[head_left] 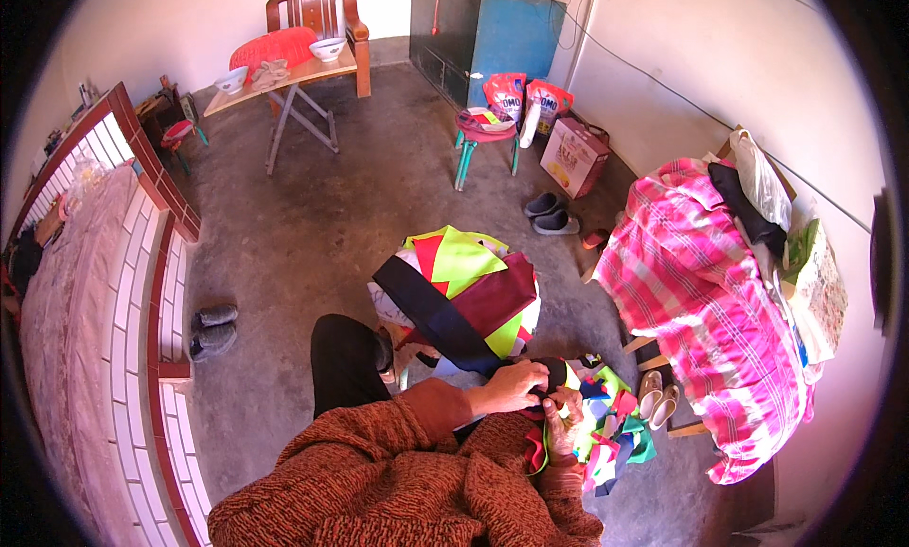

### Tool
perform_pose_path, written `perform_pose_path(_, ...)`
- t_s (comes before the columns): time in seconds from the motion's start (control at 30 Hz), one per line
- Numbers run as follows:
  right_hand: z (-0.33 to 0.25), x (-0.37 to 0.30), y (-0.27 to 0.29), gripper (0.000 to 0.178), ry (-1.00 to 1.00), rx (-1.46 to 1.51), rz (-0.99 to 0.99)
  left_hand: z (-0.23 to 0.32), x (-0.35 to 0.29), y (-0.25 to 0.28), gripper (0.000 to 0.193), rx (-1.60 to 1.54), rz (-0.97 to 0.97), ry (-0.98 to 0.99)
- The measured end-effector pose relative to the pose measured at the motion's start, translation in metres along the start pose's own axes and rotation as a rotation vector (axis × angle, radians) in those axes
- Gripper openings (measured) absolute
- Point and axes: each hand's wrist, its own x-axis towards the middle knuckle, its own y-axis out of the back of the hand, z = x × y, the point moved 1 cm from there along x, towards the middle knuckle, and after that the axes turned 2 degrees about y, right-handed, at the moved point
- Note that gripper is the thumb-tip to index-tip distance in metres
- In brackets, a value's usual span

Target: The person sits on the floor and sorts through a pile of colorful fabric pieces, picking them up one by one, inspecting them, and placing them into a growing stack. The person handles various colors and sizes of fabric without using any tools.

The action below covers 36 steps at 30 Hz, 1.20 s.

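Note:
Close in front of my body, my left hand (511, 386) is closed with its fingertips on dark cloth (552, 369). My right hand (565, 421) meets it there, fingers bent and pinching the same cloth; the exact grip is partly hidden. A wide black fabric band (426, 315) runs from near my left hand up across a large bundle of cloth pieces (473, 263) in lime green, maroon, red and white. Beside my right hand lies a heap of small bright fabric scraps (606, 414).
A pink plaid cloth (701, 301) covers furniture on the right, with pale shoes (658, 400) by it. Ahead stand a small stool (486, 130), a carton (575, 157) and a folding table (284, 78) with bowls. Slippers (214, 331) lie left near a tiled platform (133, 358).

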Motion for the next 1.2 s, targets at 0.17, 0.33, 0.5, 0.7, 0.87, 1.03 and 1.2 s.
perform_pose_path(0.17,-0.011,0.006,0.001,0.022,-0.093,0.004,-0.019,0.000,-0.007,0.010,0.023,-0.059,0.131,-0.035)
perform_pose_path(0.33,-0.021,0.008,0.001,0.025,-0.175,-0.043,0.008,0.000,-0.010,0.023,0.022,-0.153,0.256,-0.060)
perform_pose_path(0.5,-0.027,0.009,0.001,0.039,-0.281,-0.107,-0.023,-0.010,-0.006,0.044,0.021,-0.416,0.332,-0.070)
perform_pose_path(0.7,-0.002,0.003,-0.001,0.039,-0.095,-0.285,-0.055,-0.006,-0.013,0.069,0.021,-0.764,0.247,0.239)
perform_pose_path(0.87,-0.002,0.004,-0.003,0.032,-0.119,-0.292,0.008,-0.011,-0.015,0.078,0.015,-0.949,0.349,0.293)
perform_pose_path(1.03,-0.005,0.007,-0.003,0.029,-0.122,-0.289,0.020,-0.018,-0.018,0.090,0.013,-1.130,0.540,0.338)
perform_pose_path(1.2,0.000,0.004,0.001,0.022,-0.267,-0.293,0.067,-0.039,-0.019,0.098,0.010,-1.070,0.678,0.384)
